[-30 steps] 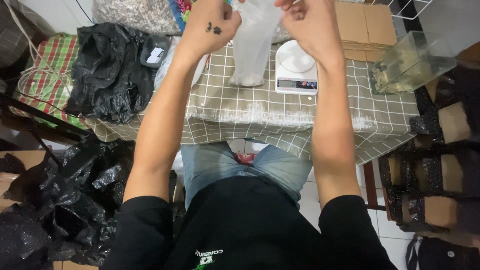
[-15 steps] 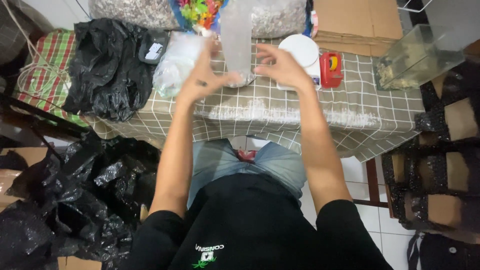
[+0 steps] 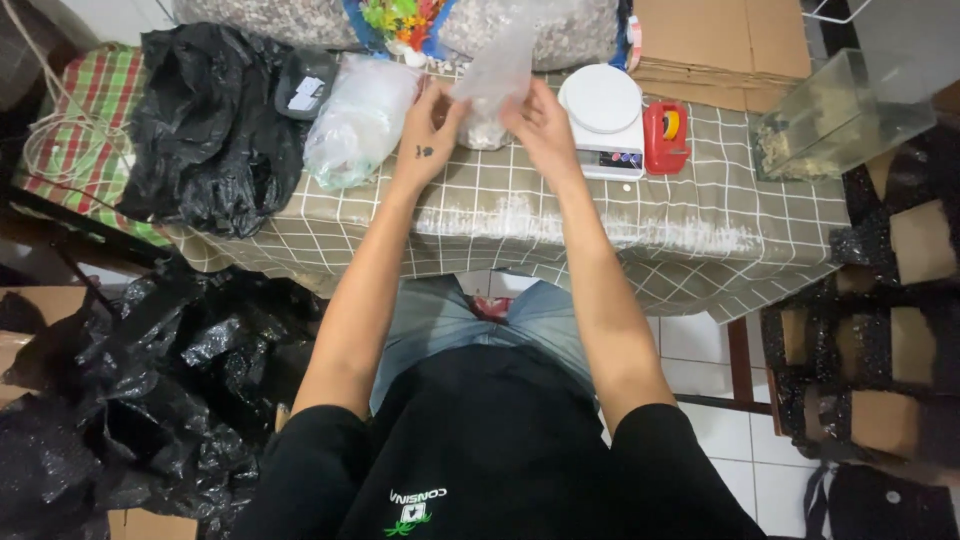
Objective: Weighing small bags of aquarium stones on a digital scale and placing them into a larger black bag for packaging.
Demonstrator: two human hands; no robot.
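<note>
Both hands are up at 12 o'clock on the checked tablecloth [image 3: 520,215], and between them stands a clear plastic bag [image 3: 495,75], tall, filmy, with a small heap of pale grainy stuff at its bottom. The left hand [image 3: 428,130] pinches its left side, fingers curled closed on the film; the right hand [image 3: 540,125] grips the right side the same way. At 1 o'clock of the bag sits a round white kitchen scale [image 3: 605,115], then a small red tape dispenser [image 3: 666,135]. At 10 o'clock lies a bundle of clear bags [image 3: 360,120], and past it a black plastic bag heap [image 3: 205,130] carrying a white label. A clear rectangular container [image 3: 840,120] tilts at 3 o'clock.
</note>
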